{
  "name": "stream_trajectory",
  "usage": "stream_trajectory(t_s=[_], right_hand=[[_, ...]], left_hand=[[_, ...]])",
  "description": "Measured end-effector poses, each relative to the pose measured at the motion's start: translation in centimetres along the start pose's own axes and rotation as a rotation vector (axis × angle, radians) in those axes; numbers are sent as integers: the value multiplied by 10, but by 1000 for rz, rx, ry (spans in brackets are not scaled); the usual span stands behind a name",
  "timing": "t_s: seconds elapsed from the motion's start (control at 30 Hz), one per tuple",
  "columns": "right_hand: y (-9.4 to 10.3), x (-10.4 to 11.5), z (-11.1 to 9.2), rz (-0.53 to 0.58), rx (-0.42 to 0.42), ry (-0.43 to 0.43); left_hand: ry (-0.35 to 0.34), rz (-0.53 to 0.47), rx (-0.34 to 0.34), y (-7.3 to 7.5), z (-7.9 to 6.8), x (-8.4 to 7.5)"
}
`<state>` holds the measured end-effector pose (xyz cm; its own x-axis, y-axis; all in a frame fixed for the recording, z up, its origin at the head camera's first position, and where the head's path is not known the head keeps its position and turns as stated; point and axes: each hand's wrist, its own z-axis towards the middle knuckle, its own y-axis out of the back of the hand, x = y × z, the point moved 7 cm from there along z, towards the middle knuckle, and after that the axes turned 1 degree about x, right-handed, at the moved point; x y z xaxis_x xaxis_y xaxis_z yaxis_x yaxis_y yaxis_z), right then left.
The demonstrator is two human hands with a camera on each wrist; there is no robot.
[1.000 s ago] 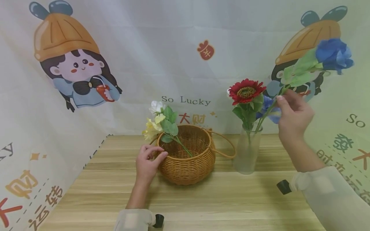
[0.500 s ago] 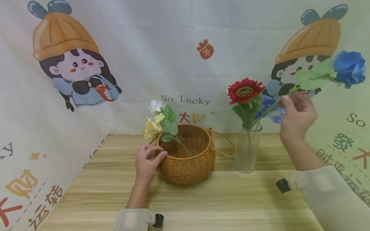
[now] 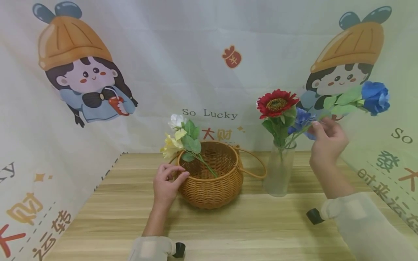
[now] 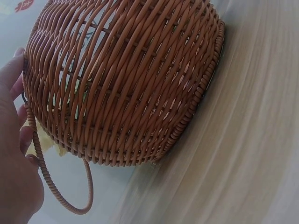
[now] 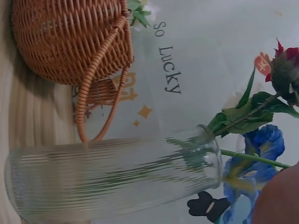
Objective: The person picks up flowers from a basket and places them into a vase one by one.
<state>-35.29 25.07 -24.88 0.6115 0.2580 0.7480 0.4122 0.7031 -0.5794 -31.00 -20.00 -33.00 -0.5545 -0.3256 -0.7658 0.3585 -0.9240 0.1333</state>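
Note:
My right hand [image 3: 330, 141] pinches the green stem of a blue rose [image 3: 375, 98], whose bloom leans out to the right. That stem slants into the mouth of a ribbed clear glass vase [image 3: 280, 174]. A red sunflower-like bloom [image 3: 277, 104] and a blue iris [image 5: 252, 163] also stand in the vase. At the left rim of a round wicker basket [image 3: 212, 192], my left hand [image 3: 167, 183] holds the edge between thumb and fingers. Over that rim lean a white rose [image 3: 176, 121] and a yellow flower [image 3: 171, 145], their stems inside the basket.
The basket's looped handle [image 3: 256, 170] hangs down on the right, close to the vase. A wooden-patterned tabletop [image 3: 222, 232] lies beneath. Printed cloth [image 3: 156, 65] with cartoon figures hangs behind and along both sides.
My right hand went slightly right, then down and left, with the blue rose. The bloom is lower and tipped further sideways than a second ago. My left hand and the basket have stayed put.

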Motion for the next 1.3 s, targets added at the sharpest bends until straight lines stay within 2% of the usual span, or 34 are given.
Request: stream_trajectory(t_s=[0.23, 0.53, 0.77, 1.1, 1.3], right_hand=[[5, -15, -6, -36, -20, -43], [6, -33, -8, -2, -16, -52], [7, -41, -10, -84, 8, -29], [1, -47, -15, -134, 35, -15], [3, -51, -17, -232, 24, -6]], left_hand=[[8, 4, 6, -1, 0, 0], [10, 13, 6, 0, -1, 2], [-8, 8, -3, 0, -1, 1], [-12, 0, -12, 1, -1, 2], [-14, 11, -5, 0, -1, 1]])
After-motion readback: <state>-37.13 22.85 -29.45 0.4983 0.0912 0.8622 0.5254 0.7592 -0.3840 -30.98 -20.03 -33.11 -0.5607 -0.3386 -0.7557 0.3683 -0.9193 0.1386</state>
